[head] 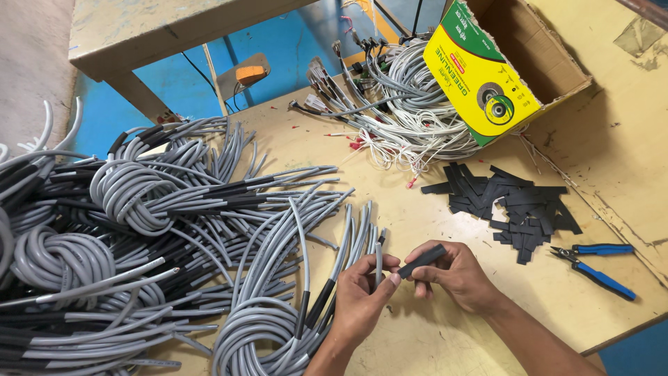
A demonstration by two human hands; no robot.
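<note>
Fingers of the left hand (362,292) pinch the end of a grey cable (378,257), thumb pressed against it near the tip. The cable end stands nearly upright, tip pointing away from the person, long axis running near to far. Fingers of the right hand (452,275) are closed around a black sleeve piece (422,260), held between thumb and forefinger. The sleeve's long axis lies slanted, its free end pointing up and to the right, its lower end just beside the cable tip. Both hands are held low over the table (431,334), near its front edge.

Left of the hands lie coiled grey cables (264,327), several already carrying black sleeves. A larger heap of cable coils (104,237) covers the table's left part.

Beyond the right hand lies a pile of flat black sleeve pieces (511,202). To its right rest blue-handled cutters (598,268), jaws pointing left.

At the far side sits an open cardboard box (529,49), tipped on its side. Its facing flap is yellow with a green band and a round disc picture. Beside the box lies a bundle of thin white and grey wires (396,104).
</note>
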